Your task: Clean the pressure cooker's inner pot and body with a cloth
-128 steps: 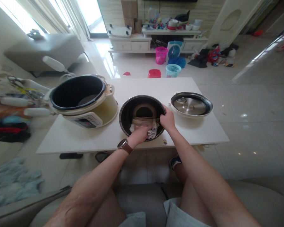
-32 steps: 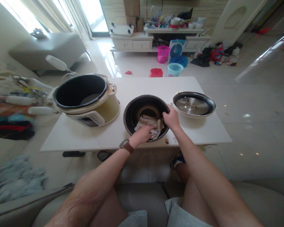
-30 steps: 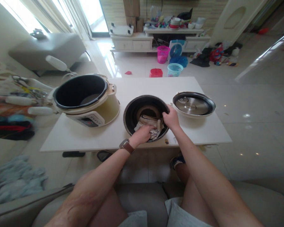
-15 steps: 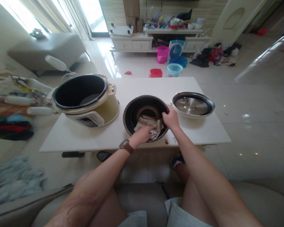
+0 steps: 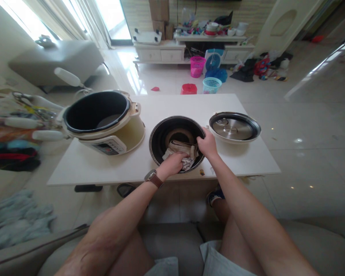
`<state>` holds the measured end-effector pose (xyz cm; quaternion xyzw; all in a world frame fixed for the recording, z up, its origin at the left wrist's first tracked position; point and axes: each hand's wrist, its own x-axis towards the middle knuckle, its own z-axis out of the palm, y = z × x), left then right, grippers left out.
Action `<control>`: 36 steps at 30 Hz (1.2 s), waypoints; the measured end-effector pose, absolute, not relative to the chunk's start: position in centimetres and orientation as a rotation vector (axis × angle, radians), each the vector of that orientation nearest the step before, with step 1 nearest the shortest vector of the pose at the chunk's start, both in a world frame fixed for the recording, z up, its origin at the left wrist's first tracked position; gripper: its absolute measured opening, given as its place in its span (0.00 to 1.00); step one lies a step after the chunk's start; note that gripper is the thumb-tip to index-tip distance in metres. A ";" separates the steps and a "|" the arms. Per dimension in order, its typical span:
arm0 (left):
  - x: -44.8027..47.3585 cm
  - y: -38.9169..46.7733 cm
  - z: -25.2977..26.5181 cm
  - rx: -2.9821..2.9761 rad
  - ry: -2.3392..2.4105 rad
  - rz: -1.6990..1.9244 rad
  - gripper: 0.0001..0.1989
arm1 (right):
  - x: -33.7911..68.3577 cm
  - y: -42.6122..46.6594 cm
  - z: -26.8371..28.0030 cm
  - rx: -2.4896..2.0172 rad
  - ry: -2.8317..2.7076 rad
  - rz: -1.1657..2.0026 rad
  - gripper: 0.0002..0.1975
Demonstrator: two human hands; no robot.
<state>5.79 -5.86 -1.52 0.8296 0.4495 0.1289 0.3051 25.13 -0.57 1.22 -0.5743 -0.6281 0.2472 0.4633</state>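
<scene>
A dark inner pot [image 5: 161, 132] rests on the white table, its opening tilted towards me. My left hand [image 5: 172, 164], with a watch at the wrist, is inside the pot and closed on a beige and white patterned cloth [image 5: 184, 148]; some of its fingers are hidden in the folds. The cloth lies against the near wall of the pot. My right hand [image 5: 207, 143] grips the pot's right rim. To the left stands the cream electric cooker body [image 5: 132, 134], uncovered. A round lid [image 5: 231, 130] lies upside down on the right.
The white table [image 5: 163, 101] carries all these things. A small brown scrap [image 5: 201, 172] lies at its near edge. Beyond are a red stool [image 5: 189, 89], a light blue basket [image 5: 212, 85] and a pink basket [image 5: 197, 67]. My legs are below the table.
Almost nothing differs. Both hands, the cloth and the pot stay in practically the same places; the whole view has shifted very slightly.
</scene>
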 end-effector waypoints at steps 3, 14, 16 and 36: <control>5.8 -5.9 -1.5 2.199 1.193 0.341 0.30 | 25.1 -0.6 1.3 -1.416 -1.539 0.601 0.22; 5.9 -5.9 -1.5 2.192 1.225 0.308 0.31 | 25.2 -0.5 1.1 -1.411 -1.551 0.584 0.21; 5.9 -5.9 -1.4 2.185 1.233 0.299 0.31 | 25.2 -0.5 1.1 -1.416 -1.552 0.586 0.22; 5.9 -6.0 -1.1 2.185 1.236 0.314 0.31 | 25.0 -0.6 1.3 -1.420 -1.533 0.617 0.21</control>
